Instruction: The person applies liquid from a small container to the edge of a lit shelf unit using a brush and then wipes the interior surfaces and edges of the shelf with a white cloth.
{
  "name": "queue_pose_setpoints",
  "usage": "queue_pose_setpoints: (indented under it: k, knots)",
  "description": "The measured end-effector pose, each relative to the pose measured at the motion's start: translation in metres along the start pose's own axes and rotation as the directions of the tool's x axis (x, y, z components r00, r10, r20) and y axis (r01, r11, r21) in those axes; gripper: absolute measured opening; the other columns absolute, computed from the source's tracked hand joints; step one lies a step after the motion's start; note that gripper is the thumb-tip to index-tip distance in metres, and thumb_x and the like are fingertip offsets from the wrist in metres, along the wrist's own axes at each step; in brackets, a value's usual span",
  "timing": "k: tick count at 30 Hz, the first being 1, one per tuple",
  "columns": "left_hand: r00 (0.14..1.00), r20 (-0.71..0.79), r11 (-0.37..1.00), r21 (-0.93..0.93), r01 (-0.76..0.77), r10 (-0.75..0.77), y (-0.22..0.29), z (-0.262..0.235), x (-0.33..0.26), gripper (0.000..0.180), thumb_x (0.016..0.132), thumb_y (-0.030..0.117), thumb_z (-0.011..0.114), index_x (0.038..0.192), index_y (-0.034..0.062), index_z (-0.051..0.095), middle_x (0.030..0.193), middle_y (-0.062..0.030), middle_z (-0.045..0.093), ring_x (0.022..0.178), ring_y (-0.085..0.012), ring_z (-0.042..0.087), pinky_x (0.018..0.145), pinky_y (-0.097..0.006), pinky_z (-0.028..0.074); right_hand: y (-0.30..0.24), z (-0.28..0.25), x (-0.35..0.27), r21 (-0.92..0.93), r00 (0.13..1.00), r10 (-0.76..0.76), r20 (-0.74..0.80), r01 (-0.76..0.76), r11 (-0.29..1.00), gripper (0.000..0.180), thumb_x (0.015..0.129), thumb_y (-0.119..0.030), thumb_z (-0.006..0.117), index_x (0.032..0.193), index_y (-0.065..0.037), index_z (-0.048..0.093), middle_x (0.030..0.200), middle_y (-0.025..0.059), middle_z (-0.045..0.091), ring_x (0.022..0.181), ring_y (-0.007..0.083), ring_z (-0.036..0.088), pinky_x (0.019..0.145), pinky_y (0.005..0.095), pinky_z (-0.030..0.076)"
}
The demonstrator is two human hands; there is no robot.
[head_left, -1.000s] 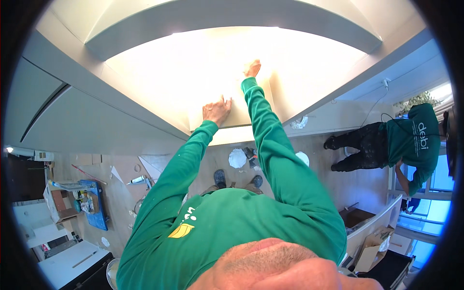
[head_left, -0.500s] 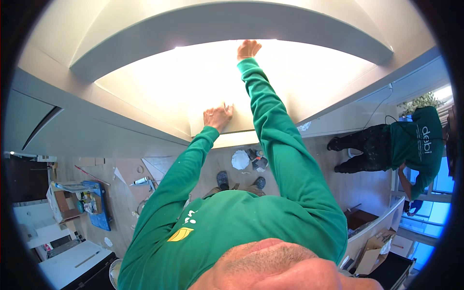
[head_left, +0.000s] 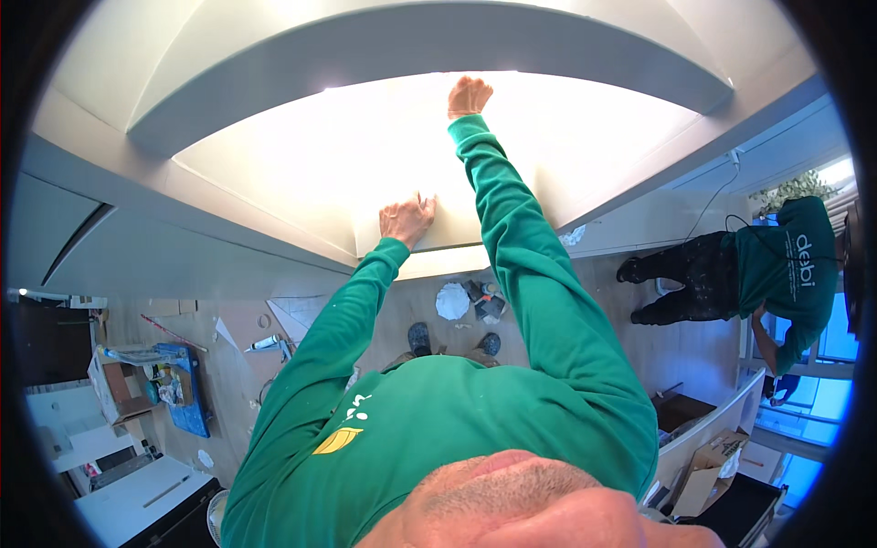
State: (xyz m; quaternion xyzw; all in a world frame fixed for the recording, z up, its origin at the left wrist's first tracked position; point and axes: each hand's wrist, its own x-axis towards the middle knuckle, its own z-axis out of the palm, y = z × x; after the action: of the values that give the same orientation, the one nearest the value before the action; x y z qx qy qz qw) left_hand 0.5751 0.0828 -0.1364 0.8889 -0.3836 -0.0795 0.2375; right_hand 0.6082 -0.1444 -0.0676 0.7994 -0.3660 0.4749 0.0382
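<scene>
A: In the head view, where are the hands?

B: Both are up on the white panel [head_left: 365,155], a broad, brightly lit pale surface overhead. The left hand [head_left: 406,219] lies flat against it near its lower edge, fingers spread and nothing gripped. The right hand [head_left: 469,95] is stretched much further along the same surface, well apart from the left.

A: Is the right hand holding something?

B: I cannot tell. The fingers look curled, pressed to the panel, but the glare washes out what, if anything, sits under them.

A: And the panel itself?

B: It fills the upper middle of the picture, framed by a grey curved beam [head_left: 429,41] above and a pale grey ledge [head_left: 183,237] running along its lower left side. Both green sleeves [head_left: 530,274] rise from the lower edge to reach it.

A: What lies below?

B: A wooden floor [head_left: 384,320], far beneath. On it sit a crumpled white bag [head_left: 451,300] and some small tools just beside it, with the person's two shoes [head_left: 419,338] near them. To the left is a blue case [head_left: 183,393] next to an open cardboard box [head_left: 114,384], and a caulking tube [head_left: 265,342] lies between them and the shoes.

A: Anyone else?

B: Another person [head_left: 731,274] in a green top and dark trousers bends over at the right, near a window [head_left: 827,338], well apart from the hands. A cardboard box [head_left: 708,470] sits at the lower right.
</scene>
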Motion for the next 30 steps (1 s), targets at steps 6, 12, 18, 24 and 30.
queue_pose_setpoints:
  k: [6, 12, 18, 24, 30]
  knots:
    - [1.0, -0.016, 1.0, 0.009, -0.014, 0.014, 0.0, -0.001, -0.001, 0.039, 0.089, 0.045, 0.057, 0.082, 0.0066, 0.061, 0.066, -0.0161, 0.066, 0.068, -0.0375, 0.066, 0.069, -0.047, 0.051, -0.006, -0.011, 0.001, 0.059, 0.999, -0.017, -0.037, 0.019, 0.998, 0.045, 0.088, -0.031, 0.062, 0.049, -0.012, 0.058, 0.046, 0.0115, 0.053, 0.04, 0.0273, 0.054, 0.042, 0.0386, 0.038]
    - [1.0, -0.01, 1.0, -0.003, -0.019, 0.019, 0.001, -0.001, 0.0, 0.038, 0.089, 0.044, 0.057, 0.081, 0.0066, 0.061, 0.066, -0.0158, 0.066, 0.068, -0.037, 0.066, 0.069, -0.047, 0.051, -0.005, -0.009, 0.0, 0.042, 0.999, 0.018, 0.028, -0.019, 0.999, 0.042, 0.087, -0.03, 0.063, 0.05, -0.01, 0.06, 0.048, 0.0133, 0.054, 0.042, 0.0285, 0.056, 0.043, 0.0387, 0.04]
    - [0.999, -0.019, 1.0, -0.004, -0.026, 0.026, 0.002, 0.0, 0.0, 0.039, 0.089, 0.044, 0.057, 0.08, 0.0063, 0.061, 0.066, -0.016, 0.066, 0.069, -0.037, 0.067, 0.07, -0.047, 0.051, -0.001, -0.006, 0.006, 0.118, 0.998, 0.047, -0.038, -0.042, 0.992, 0.042, 0.085, -0.033, 0.064, 0.052, -0.008, 0.061, 0.054, 0.016, 0.058, 0.045, 0.0304, 0.059, 0.044, 0.0398, 0.042]
    - [1.0, -0.019, 1.0, -0.008, -0.011, 0.01, -0.001, -0.003, -0.001, 0.038, 0.089, 0.043, 0.058, 0.081, 0.0063, 0.06, 0.066, -0.016, 0.066, 0.069, -0.0373, 0.066, 0.07, -0.047, 0.051, -0.01, -0.018, 0.009, 0.039, 0.982, 0.077, 0.17, -0.085, 0.996, 0.035, 0.085, -0.026, 0.062, 0.056, -0.006, 0.064, 0.057, 0.0166, 0.061, 0.05, 0.0309, 0.062, 0.048, 0.0405, 0.045]
    - [1.0, 0.006, 1.0, 0.007, -0.012, 0.012, 0.003, -0.002, 0.001, 0.039, 0.089, 0.045, 0.057, 0.083, 0.0064, 0.061, 0.066, -0.0152, 0.066, 0.069, -0.0376, 0.066, 0.071, -0.046, 0.051, 0.004, -0.013, -0.027, 0.174, 0.976, 0.134, 0.17, -0.164, 0.971, 0.046, 0.09, -0.031, 0.058, 0.055, -0.002, 0.061, 0.054, 0.0189, 0.059, 0.049, 0.0339, 0.06, 0.05, 0.0422, 0.047]
